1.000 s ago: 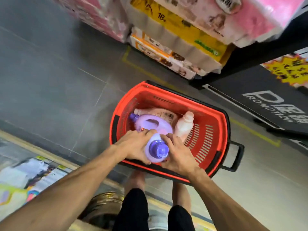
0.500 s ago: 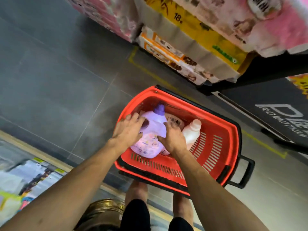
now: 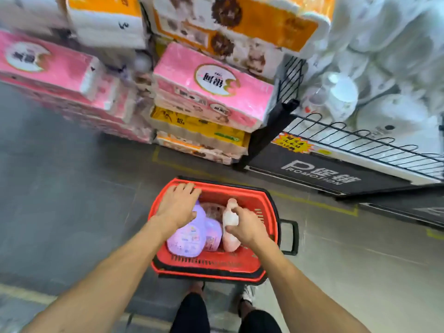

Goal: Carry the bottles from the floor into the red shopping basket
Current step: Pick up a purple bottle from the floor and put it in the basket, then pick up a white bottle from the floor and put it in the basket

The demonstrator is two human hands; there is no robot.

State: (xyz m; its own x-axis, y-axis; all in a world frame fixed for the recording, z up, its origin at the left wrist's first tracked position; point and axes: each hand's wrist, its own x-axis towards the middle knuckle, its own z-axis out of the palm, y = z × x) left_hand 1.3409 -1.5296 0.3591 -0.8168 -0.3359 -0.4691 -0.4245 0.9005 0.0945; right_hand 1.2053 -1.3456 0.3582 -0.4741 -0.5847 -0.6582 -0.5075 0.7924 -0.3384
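Note:
The red shopping basket [image 3: 216, 263] stands on the grey floor just in front of my feet. A large purple bottle [image 3: 186, 239] lies inside at the left, cap end away from me. My left hand [image 3: 176, 207] rests flat over its upper part, fingers stretched toward the far rim. A smaller purple bottle [image 3: 212, 234] lies beside it in the middle. At the right a pale pink bottle [image 3: 231, 245] stands tilted, and my right hand [image 3: 249, 227] grips it around the shoulder. A pinkish pack [image 3: 213, 207] shows underneath, partly hidden.
The basket's black handle [image 3: 290, 236] sticks out to the right. Stacked tissue packs [image 3: 211, 92] rise behind the basket. A wire rack [image 3: 360, 140] of white packages stands at the right over a black promotion panel [image 3: 319, 175]. Bare grey floor [image 3: 60, 188] lies left.
The purple bottle that both hands lowered now lies in the basket. My right hand left it and took hold of the pale pink bottle. The view tilted up toward the shelves.

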